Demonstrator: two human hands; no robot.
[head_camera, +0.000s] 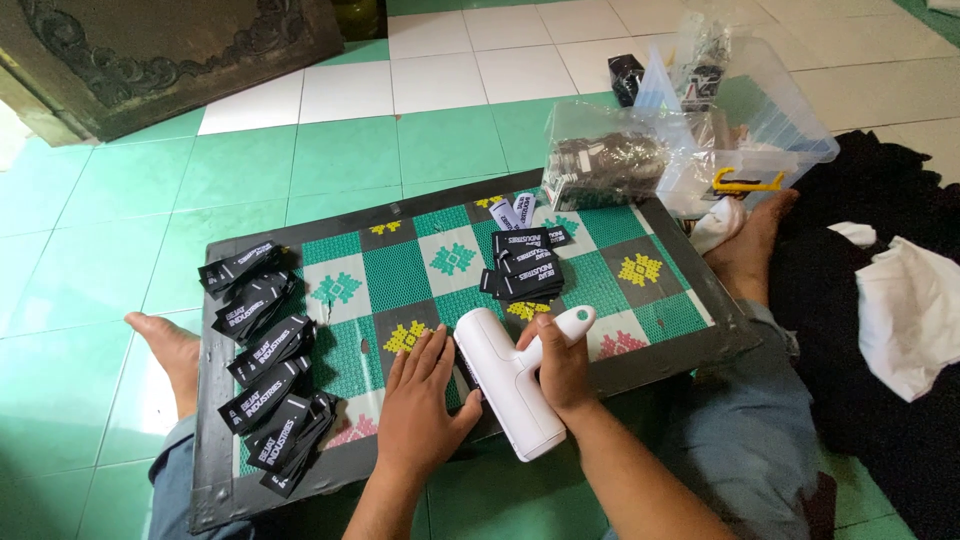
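Head cam view: both forearms are cut off at the bottom edge. Right hand (562, 368) is wrapped around the white handheld tool (515, 375), partly hiding its handle, low centre on the patterned mat (660, 310). Left hand (420, 400) lies flat, fingers spread, touching its side. Black tags (265, 365) fan left; another stack (525, 270) sits mid-frame, clear plastic box (770, 120) upper right.

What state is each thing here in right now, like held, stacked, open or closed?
White handheld device: gripped by the right hand, lying tilted on the mat.
Left hand: flat on the patterned mat, beside the device, holding nothing.
Small stack of black tags: piled mid-mat, untouched.
Fanned bundles of black tags: laid in a row along the mat's left edge.
Clear plastic box: open, no lid on.
Clear bag: full of dark items; whether sealed, unclear.
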